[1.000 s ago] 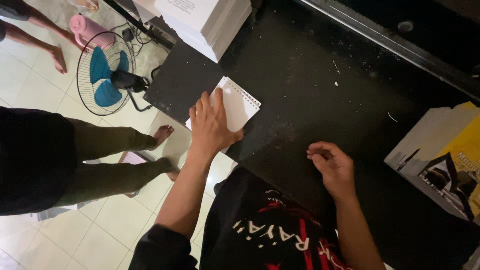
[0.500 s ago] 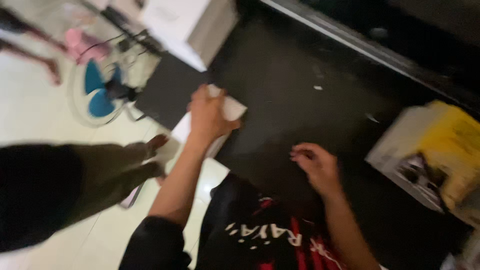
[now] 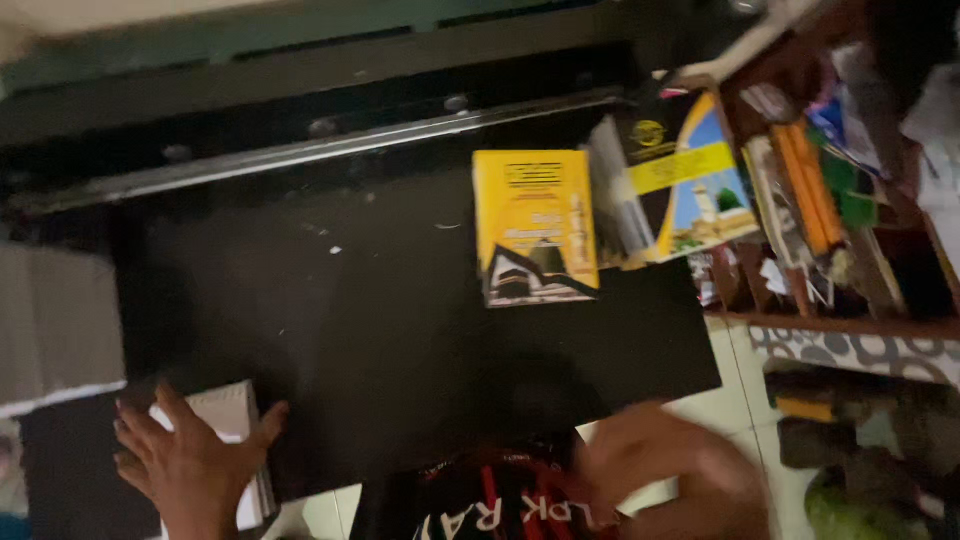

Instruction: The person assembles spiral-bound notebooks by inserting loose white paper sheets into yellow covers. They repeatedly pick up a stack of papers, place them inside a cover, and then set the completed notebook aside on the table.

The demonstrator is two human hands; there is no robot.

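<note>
My left hand [image 3: 190, 465] lies flat with fingers spread on a small white booklet stack [image 3: 235, 420] at the lower left edge of the black table [image 3: 400, 330]. My right hand [image 3: 670, 475] is blurred at the lower right, near the table's front corner, with nothing seen in it. A yellow booklet [image 3: 535, 225] with a dark picture lies on the table at the right, and a second yellow and black booklet [image 3: 685, 180] leans beside it.
A metal rail [image 3: 320, 150] runs along the table's far side. A brown wooden shelf [image 3: 850, 200] crammed with orange and green items stands at the right. White stacked paper [image 3: 55, 320] sits at the left. Tiled floor shows at the lower right.
The view has swung to the right, bringing the yellow booklets and the shelf into sight. My left hand stays on the white booklets; my right hand has moved down and right, off the table.
</note>
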